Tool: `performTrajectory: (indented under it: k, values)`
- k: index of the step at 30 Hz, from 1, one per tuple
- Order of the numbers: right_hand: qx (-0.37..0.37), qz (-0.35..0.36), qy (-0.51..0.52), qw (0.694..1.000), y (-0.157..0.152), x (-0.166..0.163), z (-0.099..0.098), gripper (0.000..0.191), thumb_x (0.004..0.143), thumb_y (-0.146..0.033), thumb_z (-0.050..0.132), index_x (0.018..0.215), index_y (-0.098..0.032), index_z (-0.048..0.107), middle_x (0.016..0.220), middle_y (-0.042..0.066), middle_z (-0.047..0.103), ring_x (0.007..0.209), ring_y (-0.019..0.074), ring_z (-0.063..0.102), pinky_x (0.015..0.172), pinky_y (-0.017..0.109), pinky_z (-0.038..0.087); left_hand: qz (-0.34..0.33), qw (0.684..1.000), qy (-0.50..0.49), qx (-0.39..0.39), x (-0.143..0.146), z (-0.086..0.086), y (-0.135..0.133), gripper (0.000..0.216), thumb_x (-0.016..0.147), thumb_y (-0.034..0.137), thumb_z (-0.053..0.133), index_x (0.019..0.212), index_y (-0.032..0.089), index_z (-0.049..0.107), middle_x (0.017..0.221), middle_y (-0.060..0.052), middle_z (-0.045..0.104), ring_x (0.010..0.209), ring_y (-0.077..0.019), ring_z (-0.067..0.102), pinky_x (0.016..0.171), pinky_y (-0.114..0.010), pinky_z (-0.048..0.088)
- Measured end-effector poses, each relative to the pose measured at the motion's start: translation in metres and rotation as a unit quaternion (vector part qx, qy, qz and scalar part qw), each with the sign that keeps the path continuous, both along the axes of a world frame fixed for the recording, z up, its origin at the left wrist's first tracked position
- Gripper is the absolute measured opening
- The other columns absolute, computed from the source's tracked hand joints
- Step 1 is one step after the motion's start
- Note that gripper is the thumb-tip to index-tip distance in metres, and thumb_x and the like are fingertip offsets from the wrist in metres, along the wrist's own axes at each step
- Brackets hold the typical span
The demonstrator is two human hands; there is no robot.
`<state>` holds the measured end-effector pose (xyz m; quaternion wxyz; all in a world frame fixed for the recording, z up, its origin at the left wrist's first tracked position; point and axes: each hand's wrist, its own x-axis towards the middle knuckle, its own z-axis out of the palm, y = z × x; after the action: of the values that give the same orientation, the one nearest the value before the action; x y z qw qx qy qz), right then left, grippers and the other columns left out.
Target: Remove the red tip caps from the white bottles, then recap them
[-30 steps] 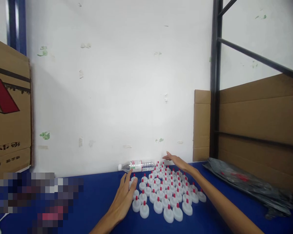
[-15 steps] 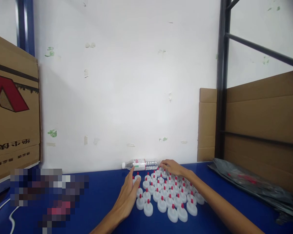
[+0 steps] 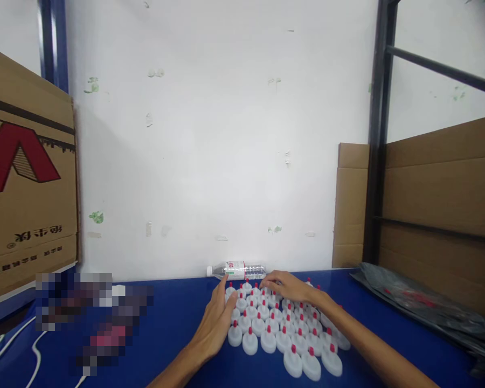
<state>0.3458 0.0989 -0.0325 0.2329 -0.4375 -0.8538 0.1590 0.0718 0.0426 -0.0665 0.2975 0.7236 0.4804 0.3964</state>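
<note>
Several small white squeeze bottles with red tips (image 3: 268, 340) stand upright, packed close together on the blue tabletop (image 3: 173, 328). Along the left side of this cluster rests my left hand (image 3: 216, 318), fingers stretched and thumb apart, its inner side against the outermost bottles. My right hand (image 3: 289, 285) reaches over the back of the cluster, palm down with bent, loose fingers. Its fingertips touch or hover just above the rear bottles, some of which it hides. Behind both hands a clear plastic drink bottle (image 3: 235, 270) lies on its side by the wall.
At the left stands a large printed cardboard box (image 3: 28, 215), with white cables (image 3: 36, 345) and a pixelated area in front. A grey plastic bag (image 3: 424, 302) lies at the right beside cardboard sheets (image 3: 440, 199) and a dark metal frame (image 3: 378, 161). A white wall (image 3: 210, 161) closes the back.
The bottles at the left and middle now stand closer together, with narrower gaps. My right hand has come slightly nearer to me over the rear bottles. The view has shifted a little.
</note>
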Motion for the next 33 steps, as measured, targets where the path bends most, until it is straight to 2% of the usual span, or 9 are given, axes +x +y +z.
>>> performTrajectory:
  k: [5, 8, 10, 13, 16, 20, 26, 30, 33]
  values:
    - [-0.019, -0.008, 0.052, 0.998, 0.001, -0.007, 0.011, 0.049, 0.095, -0.063, 0.047, 0.106, -0.025, 0.076, 0.11, 0.005, 0.075, 0.103, 0.0272, 0.065, 0.097, 0.036, 0.047, -0.002, 1.0, -0.015, 0.008, 0.0, -0.001, 0.001, 0.075, 0.1, 0.066, 0.028, 0.159, 0.021, 0.02, 0.167, -0.01, 0.022, 0.153, -0.028, 0.021, 0.125, -0.048, 0.018]
    - [-0.014, -0.05, 0.11, 0.993, 0.008, 0.023, 0.023, 0.061, 0.095, -0.071, 0.038, 0.111, -0.024, 0.074, 0.122, 0.006, 0.071, 0.116, 0.0294, 0.06, 0.108, 0.04, 0.039, -0.001, 1.0, -0.011, 0.017, 0.0, -0.001, 0.001, 0.075, 0.1, 0.066, 0.027, 0.16, 0.02, 0.019, 0.167, -0.01, 0.021, 0.153, -0.0273, 0.02, 0.125, -0.048, 0.017]
    - [-0.02, -0.098, 0.153, 0.983, 0.01, 0.051, 0.024, 0.074, 0.094, -0.077, 0.03, 0.109, -0.019, 0.074, 0.121, 0.011, 0.071, 0.118, 0.0321, 0.06, 0.111, 0.046, 0.036, -0.002, 1.0, 0.0, 0.024, 0.001, -0.002, 0.001, 0.075, 0.1, 0.066, 0.027, 0.159, 0.021, 0.02, 0.167, -0.01, 0.02, 0.153, -0.0277, 0.02, 0.125, -0.049, 0.017]
    - [-0.054, -0.146, 0.21, 0.965, 0.008, 0.086, 0.009, 0.092, 0.086, -0.087, 0.019, 0.107, -0.016, 0.074, 0.116, 0.016, 0.072, 0.115, 0.0345, 0.063, 0.11, 0.05, 0.038, -0.01, 0.999, 0.019, 0.027, 0.002, -0.004, 0.002, 0.073, 0.1, 0.066, 0.027, 0.159, 0.023, 0.023, 0.167, -0.011, 0.02, 0.153, -0.0277, 0.02, 0.124, -0.05, 0.016]
    - [-0.09, -0.151, 0.258, 0.95, 0.005, 0.093, -0.013, 0.102, 0.081, -0.092, 0.013, 0.11, -0.015, 0.074, 0.114, 0.017, 0.073, 0.116, 0.0349, 0.064, 0.109, 0.05, 0.038, -0.012, 0.999, 0.038, 0.01, 0.003, -0.002, 0.0, 0.075, 0.099, 0.068, 0.023, 0.158, 0.023, 0.022, 0.167, -0.012, 0.018, 0.155, -0.0265, 0.014, 0.125, -0.05, 0.013]
    - [-0.123, -0.11, 0.298, 0.94, 0.009, 0.064, -0.029, 0.095, 0.083, -0.09, 0.019, 0.111, -0.017, 0.074, 0.11, 0.014, 0.075, 0.115, 0.0323, 0.065, 0.107, 0.047, 0.04, -0.015, 0.997, 0.078, -0.012, 0.004, 0.005, -0.007, 0.08, 0.097, 0.071, 0.017, 0.159, 0.02, 0.018, 0.168, -0.013, 0.012, 0.155, -0.0263, 0.009, 0.125, -0.05, 0.009]
    - [-0.1, -0.084, 0.308, 0.942, 0.011, 0.019, -0.038, 0.084, 0.088, -0.085, 0.027, 0.102, -0.017, 0.075, 0.108, 0.011, 0.075, 0.113, 0.032, 0.064, 0.108, 0.047, 0.039, -0.002, 0.993, 0.116, -0.015, 0.005, 0.006, -0.009, 0.079, 0.097, 0.066, 0.014, 0.157, 0.015, 0.025, 0.167, -0.011, 0.02, 0.155, -0.0254, 0.014, 0.126, -0.045, 0.011]
    - [-0.078, -0.074, 0.291, 0.951, 0.007, 0.017, -0.032, 0.07, 0.089, -0.079, 0.039, 0.109, -0.02, 0.072, 0.118, 0.009, 0.071, 0.119, 0.0312, 0.06, 0.109, 0.045, 0.037, 0.003, 0.993, 0.12, -0.017, 0.005, 0.006, -0.009, 0.078, 0.097, 0.066, 0.015, 0.156, 0.017, 0.027, 0.167, -0.01, 0.019, 0.155, -0.0259, 0.011, 0.126, -0.046, 0.01]
    - [-0.064, -0.072, 0.267, 0.959, 0.001, 0.03, -0.019, 0.056, 0.079, -0.07, 0.066, 0.112, -0.024, 0.069, 0.125, 0.007, 0.067, 0.126, 0.0322, 0.054, 0.111, 0.044, 0.035, 0.002, 0.993, 0.117, -0.022, 0.005, 0.007, -0.011, 0.076, 0.098, 0.066, 0.015, 0.157, 0.018, 0.026, 0.168, -0.008, 0.018, 0.156, -0.0254, 0.006, 0.126, -0.048, 0.007]
